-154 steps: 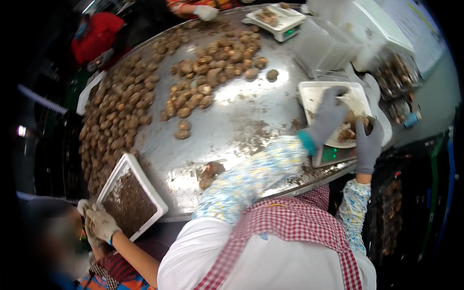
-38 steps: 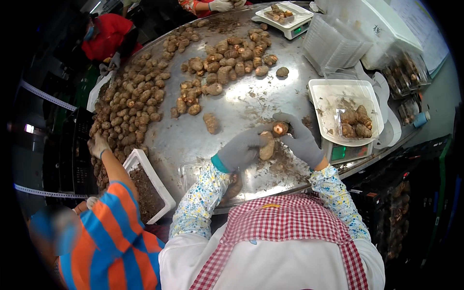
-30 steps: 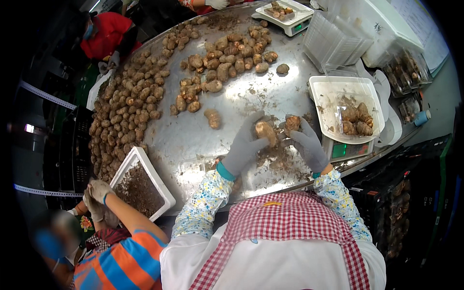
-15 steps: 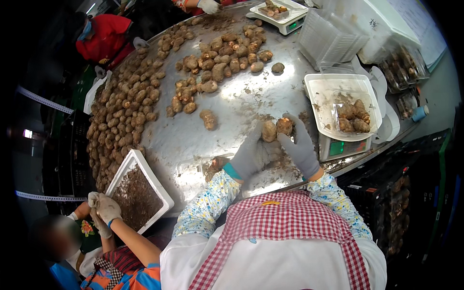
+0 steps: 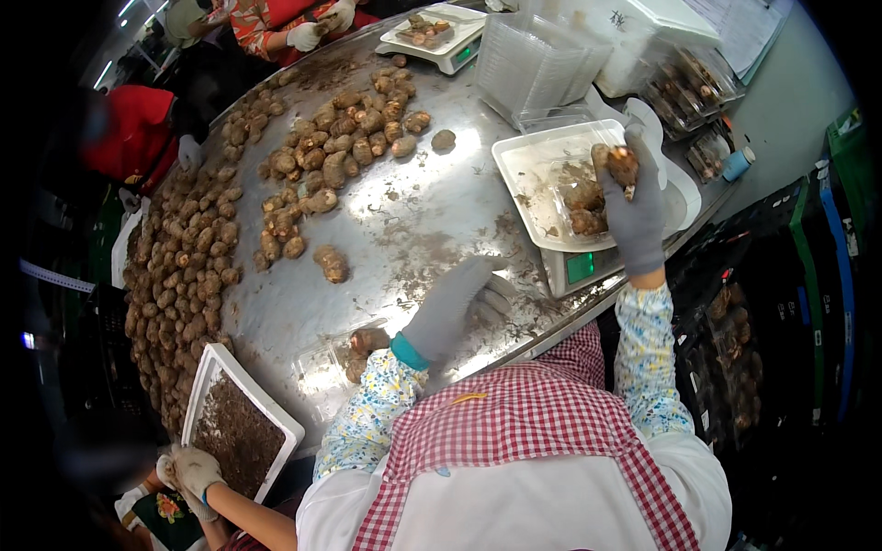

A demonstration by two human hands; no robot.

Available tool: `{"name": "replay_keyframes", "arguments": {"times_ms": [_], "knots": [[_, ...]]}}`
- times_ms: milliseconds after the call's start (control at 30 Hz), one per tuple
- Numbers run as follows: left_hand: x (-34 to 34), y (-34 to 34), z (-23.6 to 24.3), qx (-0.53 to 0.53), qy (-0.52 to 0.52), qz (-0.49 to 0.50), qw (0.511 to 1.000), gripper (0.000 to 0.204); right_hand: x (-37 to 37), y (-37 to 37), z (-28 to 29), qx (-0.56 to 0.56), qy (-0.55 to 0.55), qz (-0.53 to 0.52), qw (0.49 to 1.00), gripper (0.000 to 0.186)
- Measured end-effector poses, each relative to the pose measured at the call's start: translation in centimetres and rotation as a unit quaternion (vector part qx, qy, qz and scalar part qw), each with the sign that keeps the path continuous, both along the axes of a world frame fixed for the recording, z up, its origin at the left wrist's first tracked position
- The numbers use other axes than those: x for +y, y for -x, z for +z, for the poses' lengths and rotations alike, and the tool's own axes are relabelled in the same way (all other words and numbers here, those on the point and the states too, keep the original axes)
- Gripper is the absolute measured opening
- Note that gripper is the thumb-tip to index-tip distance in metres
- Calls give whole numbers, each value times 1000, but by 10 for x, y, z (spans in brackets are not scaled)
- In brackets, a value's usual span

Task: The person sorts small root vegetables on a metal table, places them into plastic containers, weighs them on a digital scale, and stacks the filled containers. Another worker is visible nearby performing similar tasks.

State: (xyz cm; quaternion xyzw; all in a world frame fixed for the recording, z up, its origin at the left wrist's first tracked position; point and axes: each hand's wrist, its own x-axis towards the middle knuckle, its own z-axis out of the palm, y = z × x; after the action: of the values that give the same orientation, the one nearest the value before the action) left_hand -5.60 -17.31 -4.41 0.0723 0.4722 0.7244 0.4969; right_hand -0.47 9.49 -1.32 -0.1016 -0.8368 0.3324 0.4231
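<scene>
My gloved right hand (image 5: 634, 207) is closed around a taro (image 5: 623, 167) above the white tray (image 5: 516, 174) of a scale. Another brown taro seems to press against it, but I cannot tell whether it is held too. Just below the hand, several taros (image 5: 584, 196) lie in a clear plastic box on that tray. My left hand (image 5: 455, 308), in a grey glove, hovers over the metal table with fingers loosely spread and nothing visible in them. Near its wrist, a second clear box (image 5: 322, 365) holds taros (image 5: 369, 341), partly hidden by my sleeve.
Taros heap along the table's left (image 5: 184, 285) and middle (image 5: 340, 133). A soil-filled white foam box (image 5: 292, 432) stands near a co-worker's gloved hands (image 5: 193, 470). Stacked clear boxes (image 5: 533, 69) and another scale (image 5: 441, 41) are farther back; dark crates (image 5: 781, 248) line the right.
My right hand has moved right and away from me, from beside my left hand to above the scale, carrying taro. My left hand has let go of its taro. The view has shifted right.
</scene>
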Motion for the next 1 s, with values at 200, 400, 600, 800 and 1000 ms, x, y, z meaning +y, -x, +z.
{"name": "replay_keyframes", "arguments": {"times_ms": [200, 400, 600, 800, 1000], "knots": [[-19, 12, -17, 64, -11, 34, 997, 39, 49, 6, -17, -212, -133, 96, 964, 54], [-53, 26, -31, 52, -39, 120, 991, 37, 57, -5, 0, 40, 70, -27, 996, 42], [-58, 26, -48, 52, -51, 148, 986, 34, 48, -26, 31, 36, 27, -61, 997, 42], [-55, 23, -47, 56, -38, 122, 990, 34, 58, -39, 24, -7, -47, -64, 997, 44], [-64, 23, -50, 46, -37, 129, 990, 34, 59, -37, 16, -66, -109, -78, 989, 47]]}}
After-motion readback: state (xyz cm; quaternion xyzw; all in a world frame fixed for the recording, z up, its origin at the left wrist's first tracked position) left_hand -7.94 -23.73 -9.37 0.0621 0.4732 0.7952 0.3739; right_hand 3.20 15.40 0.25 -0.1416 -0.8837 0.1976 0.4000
